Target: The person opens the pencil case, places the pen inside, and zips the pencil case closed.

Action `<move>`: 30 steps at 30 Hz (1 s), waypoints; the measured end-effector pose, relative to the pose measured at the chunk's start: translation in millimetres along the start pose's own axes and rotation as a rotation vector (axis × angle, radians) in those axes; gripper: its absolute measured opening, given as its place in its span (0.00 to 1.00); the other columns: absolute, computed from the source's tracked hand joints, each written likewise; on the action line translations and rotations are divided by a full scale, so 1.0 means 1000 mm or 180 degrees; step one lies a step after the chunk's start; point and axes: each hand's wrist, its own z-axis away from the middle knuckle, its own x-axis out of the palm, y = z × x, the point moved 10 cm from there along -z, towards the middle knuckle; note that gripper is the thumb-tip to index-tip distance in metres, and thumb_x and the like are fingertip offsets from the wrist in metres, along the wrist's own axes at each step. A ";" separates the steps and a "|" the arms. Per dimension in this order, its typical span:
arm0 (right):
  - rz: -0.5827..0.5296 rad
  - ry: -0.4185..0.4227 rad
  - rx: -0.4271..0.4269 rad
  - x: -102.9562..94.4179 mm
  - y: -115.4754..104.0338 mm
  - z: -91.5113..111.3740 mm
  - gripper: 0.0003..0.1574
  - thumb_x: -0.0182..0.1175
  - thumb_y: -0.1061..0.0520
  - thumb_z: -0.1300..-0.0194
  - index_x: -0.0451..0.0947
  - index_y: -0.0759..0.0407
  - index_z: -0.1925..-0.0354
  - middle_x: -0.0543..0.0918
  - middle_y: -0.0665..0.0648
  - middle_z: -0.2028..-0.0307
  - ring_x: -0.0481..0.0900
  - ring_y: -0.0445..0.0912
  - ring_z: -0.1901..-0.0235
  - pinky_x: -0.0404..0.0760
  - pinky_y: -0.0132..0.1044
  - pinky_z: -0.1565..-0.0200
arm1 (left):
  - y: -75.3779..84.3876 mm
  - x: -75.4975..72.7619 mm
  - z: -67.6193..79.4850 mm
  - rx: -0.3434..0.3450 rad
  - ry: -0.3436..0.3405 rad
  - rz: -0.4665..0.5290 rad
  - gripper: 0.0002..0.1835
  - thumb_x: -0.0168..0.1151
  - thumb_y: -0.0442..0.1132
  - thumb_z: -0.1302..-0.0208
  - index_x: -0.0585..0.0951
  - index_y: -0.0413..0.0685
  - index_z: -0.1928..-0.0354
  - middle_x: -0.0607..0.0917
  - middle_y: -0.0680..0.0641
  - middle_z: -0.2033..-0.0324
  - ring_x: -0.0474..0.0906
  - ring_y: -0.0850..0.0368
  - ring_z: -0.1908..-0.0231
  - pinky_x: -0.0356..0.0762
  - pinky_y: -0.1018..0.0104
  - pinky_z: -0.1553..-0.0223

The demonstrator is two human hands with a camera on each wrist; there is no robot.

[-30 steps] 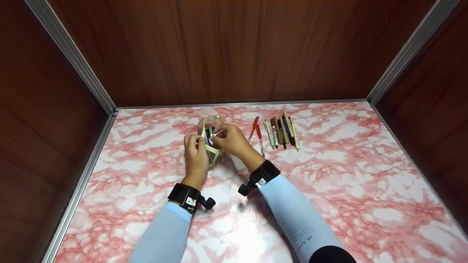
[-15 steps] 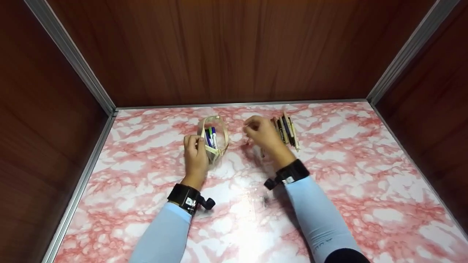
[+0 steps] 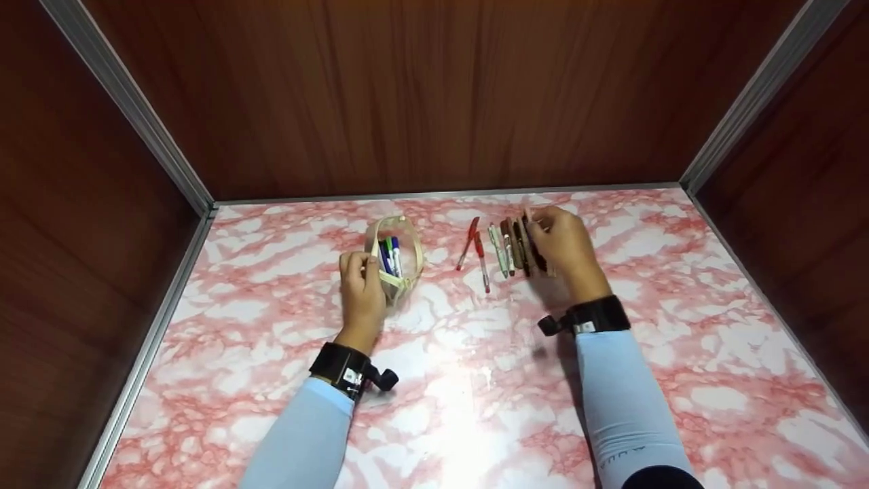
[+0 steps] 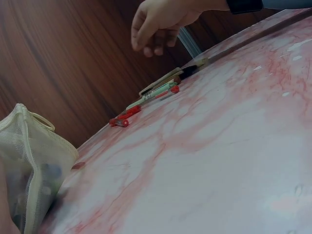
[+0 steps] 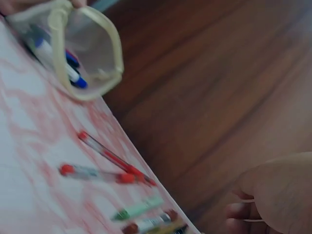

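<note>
Wood walls (image 3: 434, 102): dark brown, rising behind and on both sides
Tabletop (image 3: 679, 339): marbled pink and white, with glare toward its near side
Pouch (image 3: 410, 241): could sag shut or tip, I judge, if the grip slackens or tugs the soft rim; looks sheer and meshy, cream-trimmed, mouth open, near the tabletop's far edge, left of the middle
Right hand (image 3: 567, 244): hovers over the pens right of the middle, fingers loosely bent, no pen seen in them
Left hand (image 3: 362, 288): pinches the pouch's left rim
Tan and dark pens (image 3: 522, 248): side by side near the far edge; packed so close that a hasty pick would likely drag or roll a neighbour
Mint pen (image 3: 499, 251): at that row's left end
Red pens (image 3: 479, 246): two, clear-barrelled, between pouch and row; a low-swinging hand might scatter them
Capped pens (image 3: 396, 255): inside the pouch, blue and green ends toward the far edge
</note>
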 end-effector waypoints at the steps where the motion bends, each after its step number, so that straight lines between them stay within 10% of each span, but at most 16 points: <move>1: 0.0041 0.0005 0.0028 -0.003 0.005 0.000 0.18 0.63 0.56 0.20 0.87 0.67 0.42 0.93 0.71 0.49 0.90 0.65 0.50 0.87 0.61 0.42 | 0.000 0.000 0.000 -0.0006 0.0001 0.0003 0.08 0.58 0.38 0.15 0.79 0.40 0.55 0.75 0.41 0.47 0.77 0.50 0.52 0.79 0.62 0.49; 14: 0.0225 -0.0190 0.0408 -0.010 0.060 0.005 0.24 0.60 0.54 0.20 0.84 0.69 0.38 0.90 0.74 0.47 0.88 0.66 0.50 0.85 0.62 0.41 | 0.000 -0.001 0.000 0.0005 0.0034 0.0035 0.08 0.59 0.37 0.16 0.79 0.39 0.56 0.75 0.41 0.48 0.76 0.50 0.49 0.78 0.61 0.47; 30: 0.0199 -0.0553 0.0551 0.006 0.075 0.009 0.26 0.66 0.53 0.20 0.83 0.67 0.33 0.88 0.73 0.44 0.86 0.65 0.46 0.84 0.62 0.37 | -0.005 0.002 0.002 -0.0148 -0.0107 0.0018 0.10 0.57 0.41 0.13 0.79 0.41 0.52 0.74 0.43 0.45 0.79 0.49 0.48 0.82 0.59 0.49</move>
